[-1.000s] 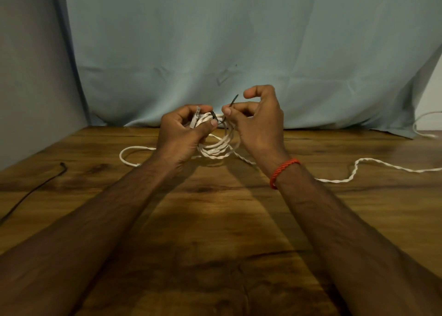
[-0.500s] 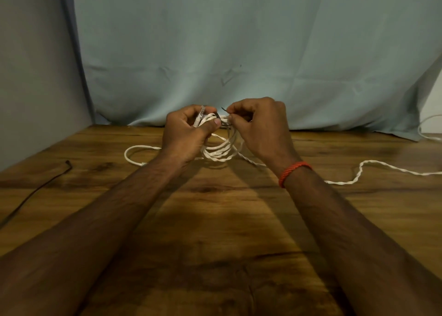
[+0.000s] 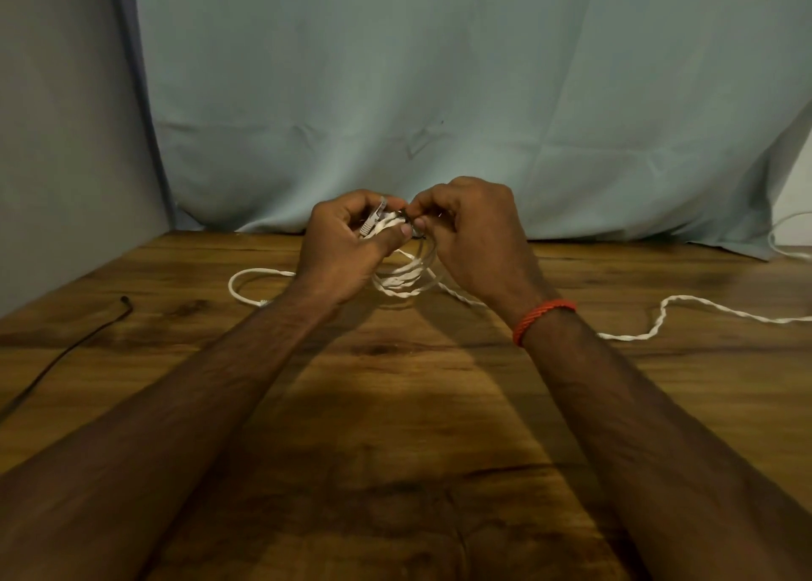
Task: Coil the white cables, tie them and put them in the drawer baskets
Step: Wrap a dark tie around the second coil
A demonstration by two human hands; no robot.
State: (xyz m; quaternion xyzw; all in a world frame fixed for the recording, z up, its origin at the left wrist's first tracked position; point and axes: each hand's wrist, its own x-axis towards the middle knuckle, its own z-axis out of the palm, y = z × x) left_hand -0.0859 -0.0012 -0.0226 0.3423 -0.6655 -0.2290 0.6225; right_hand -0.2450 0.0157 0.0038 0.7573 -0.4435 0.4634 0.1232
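A coil of white twisted cable (image 3: 402, 279) hangs between my two hands above the wooden table (image 3: 395, 404). My left hand (image 3: 347, 250) grips the top of the coil, thumb pressed across it, with a pale plug end (image 3: 373, 220) sticking up beside the fingers. My right hand (image 3: 474, 237) pinches a thin dark tie (image 3: 406, 219) at the top of the coil. The tie is mostly hidden by fingers. No drawer baskets are in view.
Loose white cable trails left in a loop (image 3: 246, 286) and right in a wavy run (image 3: 659, 321) across the table. Another white cable (image 3: 786, 237) curves at the far right edge. A thin black wire (image 3: 66, 352) lies at the left. A blue cloth (image 3: 439, 97) hangs behind.
My right hand's raised fingers have curled down and closed in on the top of the coil. The dark tie end that stuck up now lies low between the fingers.
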